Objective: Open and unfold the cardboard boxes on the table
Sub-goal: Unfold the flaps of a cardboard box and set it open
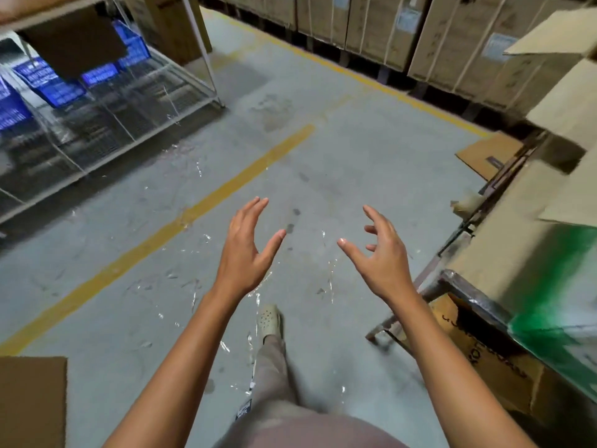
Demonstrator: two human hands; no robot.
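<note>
My left hand [247,250] and my right hand [382,257] hover side by side over the grey floor, fingers spread and loosely bent, holding nothing. At the right, cardboard boxes [523,227] are piled on a green-topped metal table [555,321]; the upper ones have loose flaps. My right hand is a short way left of the table's corner, apart from the boxes. A flat piece of cardboard [30,402] shows at the lower left corner.
A wire rack [106,124] with blue crates [55,82] stands at the upper left. Stacked cartons [420,30] line the back wall. Yellow floor lines [193,215] and tape scraps mark the floor. A flattened box [484,153] lies beside the table; another box [484,357] sits under it.
</note>
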